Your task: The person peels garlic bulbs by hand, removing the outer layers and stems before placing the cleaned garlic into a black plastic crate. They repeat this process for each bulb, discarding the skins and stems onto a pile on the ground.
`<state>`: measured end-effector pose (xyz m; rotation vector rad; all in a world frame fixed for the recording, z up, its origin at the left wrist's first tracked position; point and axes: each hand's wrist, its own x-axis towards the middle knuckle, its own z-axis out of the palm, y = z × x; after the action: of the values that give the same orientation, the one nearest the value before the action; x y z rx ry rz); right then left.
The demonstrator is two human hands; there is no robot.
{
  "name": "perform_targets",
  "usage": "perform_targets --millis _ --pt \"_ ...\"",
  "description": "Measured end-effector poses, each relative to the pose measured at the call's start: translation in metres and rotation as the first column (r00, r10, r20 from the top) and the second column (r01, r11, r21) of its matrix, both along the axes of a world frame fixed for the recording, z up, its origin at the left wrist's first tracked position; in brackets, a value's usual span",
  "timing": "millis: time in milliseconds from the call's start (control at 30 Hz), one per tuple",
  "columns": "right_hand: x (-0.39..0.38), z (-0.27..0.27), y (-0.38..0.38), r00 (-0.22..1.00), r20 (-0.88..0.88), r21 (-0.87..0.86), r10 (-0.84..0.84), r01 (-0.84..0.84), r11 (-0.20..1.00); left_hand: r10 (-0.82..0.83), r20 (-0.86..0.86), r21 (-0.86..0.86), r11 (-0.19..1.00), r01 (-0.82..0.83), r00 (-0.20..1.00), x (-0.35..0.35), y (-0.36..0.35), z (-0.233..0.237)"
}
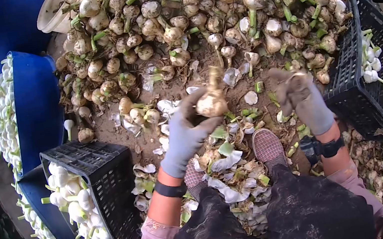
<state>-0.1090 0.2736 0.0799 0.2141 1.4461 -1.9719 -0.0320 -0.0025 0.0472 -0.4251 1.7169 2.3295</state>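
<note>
My left hand (185,138), in a grey glove with a soiled palm, grips a garlic bulb (211,104) by its side. The bulb is still in dirty outer skin, and its short stem points up and away from me. My right hand (304,103), gloved the same way and muddy at the fingers, is raised to the right, apart from that bulb. Its fingers are curled and blurred; a small brownish round shape shows at them, too smeared to name. Beneath both hands lie peeled skins and cut green stem pieces (227,149) on the soil.
A large heap of unpeeled garlic (213,9) spreads ahead. At left stand a black crate (111,183) of cleaned white bulbs and a blue container (38,109) beside more. A black crate (364,90) with several white bulbs tilts at right. My shoes (267,144) flank the peelings.
</note>
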Motion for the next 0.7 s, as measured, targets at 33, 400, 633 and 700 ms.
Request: perform_targets --millis 33,400,633,700 --pt "0.017 -0.01 -0.021 0.987 -0.066 0.13 0.148 -0.138 0.982 -0.12 0.008 0.045 0.992 0.119 0.993 0.007 0.013 -0.004" --pt "0.025 -0.033 -0.066 0.869 0.091 0.295 0.486 -0.49 0.82 -0.176 -0.238 -0.564 0.825 0.012 0.955 0.028 0.03 -0.015" --pt "0.035 -0.058 -0.072 0.495 -0.656 0.671 0.569 0.038 0.74 0.079 0.246 0.504 0.84 -0.198 0.966 0.032 0.018 -0.011" --pt "0.038 -0.06 -0.082 0.485 -0.691 0.632 0.536 0.045 0.774 0.114 0.267 0.605 0.753 -0.258 0.957 0.034 0.018 -0.017"
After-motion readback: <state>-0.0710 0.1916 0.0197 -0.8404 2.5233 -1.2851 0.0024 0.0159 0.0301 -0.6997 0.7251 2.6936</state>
